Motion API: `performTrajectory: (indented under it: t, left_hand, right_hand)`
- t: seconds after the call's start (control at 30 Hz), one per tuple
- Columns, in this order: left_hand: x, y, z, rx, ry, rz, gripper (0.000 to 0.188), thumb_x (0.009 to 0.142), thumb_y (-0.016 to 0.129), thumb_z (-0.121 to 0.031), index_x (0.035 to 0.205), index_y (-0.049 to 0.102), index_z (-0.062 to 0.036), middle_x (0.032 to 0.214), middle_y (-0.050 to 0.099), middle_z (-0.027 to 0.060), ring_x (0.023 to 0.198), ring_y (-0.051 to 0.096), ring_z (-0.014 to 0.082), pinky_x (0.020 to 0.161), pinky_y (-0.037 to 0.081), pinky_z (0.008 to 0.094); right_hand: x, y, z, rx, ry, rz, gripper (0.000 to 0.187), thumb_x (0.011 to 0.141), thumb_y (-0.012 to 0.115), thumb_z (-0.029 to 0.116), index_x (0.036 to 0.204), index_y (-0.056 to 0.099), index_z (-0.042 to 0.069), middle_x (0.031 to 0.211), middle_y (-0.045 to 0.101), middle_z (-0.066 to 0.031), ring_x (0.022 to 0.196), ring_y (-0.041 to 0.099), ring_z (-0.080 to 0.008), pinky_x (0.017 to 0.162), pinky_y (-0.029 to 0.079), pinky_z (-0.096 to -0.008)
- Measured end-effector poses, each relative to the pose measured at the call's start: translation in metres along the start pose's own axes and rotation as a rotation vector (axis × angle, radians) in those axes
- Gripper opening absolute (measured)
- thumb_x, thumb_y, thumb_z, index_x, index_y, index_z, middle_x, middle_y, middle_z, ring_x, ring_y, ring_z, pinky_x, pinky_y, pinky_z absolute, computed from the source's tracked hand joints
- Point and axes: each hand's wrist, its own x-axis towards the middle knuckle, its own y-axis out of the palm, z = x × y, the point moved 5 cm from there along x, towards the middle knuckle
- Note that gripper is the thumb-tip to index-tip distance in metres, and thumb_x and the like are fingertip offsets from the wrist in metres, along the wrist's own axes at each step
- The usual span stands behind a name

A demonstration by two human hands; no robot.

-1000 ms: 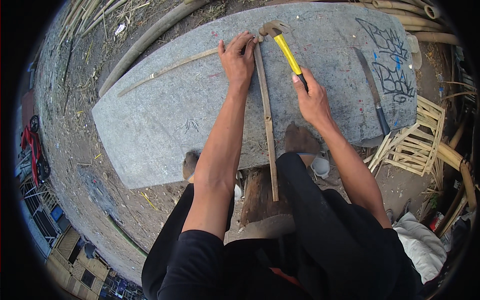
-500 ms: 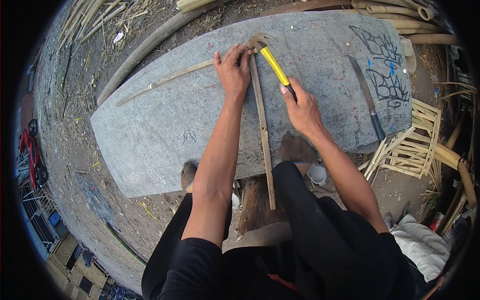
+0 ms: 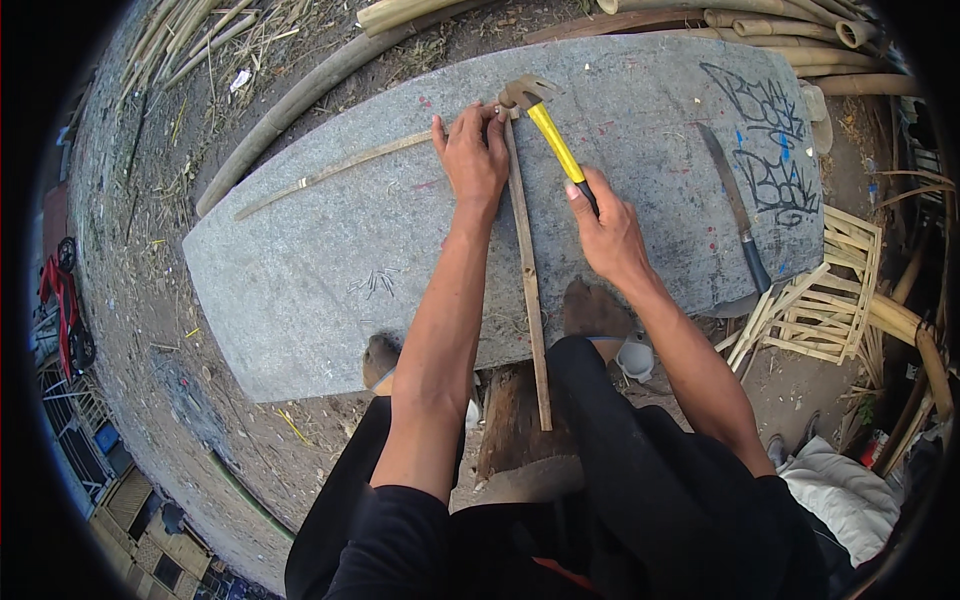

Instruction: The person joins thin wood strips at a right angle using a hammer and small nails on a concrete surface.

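Note:
My right hand (image 3: 609, 228) grips a claw hammer (image 3: 557, 142) by its yellow and black handle. The hammer's head is at the far end, close to my left fingertips. My left hand (image 3: 474, 160) is pinched at the corner where two thin wooden strips meet; what lies between its fingertips is too small to make out. One strip (image 3: 367, 155) runs off to the left along the grey board (image 3: 640, 150). The other strip (image 3: 527, 255) comes toward me, its near end past the board's edge. Several loose nails (image 3: 375, 281) lie on the board, left of my forearm.
A knife (image 3: 735, 200) with a dark handle lies on the board's right side. Beyond the right edge sits a slatted bamboo frame (image 3: 835, 300). Bamboo poles (image 3: 790, 28) lie behind the board, and a curved pole (image 3: 290, 105) borders its far left. A wooden stump (image 3: 515, 420) stands between my legs.
The whole view has shifted slightly. Both hands, the hammer and the strips keep nearly the same places on the board.

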Motion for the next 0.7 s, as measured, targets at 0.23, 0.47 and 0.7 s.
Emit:
performTrajectory:
  t: [0.23,0.47,0.7]
  left_hand:
    - [-0.001,0.001,-0.006,0.057,0.023,-0.005,0.009,0.095,0.062,-0.016,0.101,0.062,-0.0084,0.106,0.072,0.0066,0.113,0.064,0.0251,0.116,0.023,0.0527]
    - [-0.003,0.001,-0.006,0.096,0.048,-0.018,0.011,0.095,0.061,-0.016,0.103,0.061,-0.0075,0.106,0.072,0.0052,0.111,0.064,0.0251,0.115,0.023,0.0537]
    - [-0.004,0.001,-0.007,0.121,0.034,0.016,0.011,0.094,0.062,-0.016,0.102,0.06,-0.0083,0.109,0.073,0.0073,0.115,0.064,0.0242,0.116,0.023,0.0528]
  right_hand:
    - [-0.002,0.0,-0.005,-0.005,-0.021,-0.021,0.039,0.104,0.047,0.04,0.127,0.053,0.009,0.067,0.059,-0.0159,0.062,0.063,-0.0374,0.059,0.046,-0.0469]
    - [-0.005,-0.002,-0.003,-0.006,0.011,0.0,0.042,0.104,0.047,0.044,0.127,0.053,0.009,0.07,0.059,-0.0161,0.065,0.064,-0.0363,0.062,0.047,-0.046]
    - [-0.014,-0.008,-0.009,-0.003,-0.029,-0.059,0.045,0.103,0.048,0.045,0.127,0.054,0.008,0.069,0.059,-0.0145,0.065,0.063,-0.0326,0.062,0.046,-0.044]
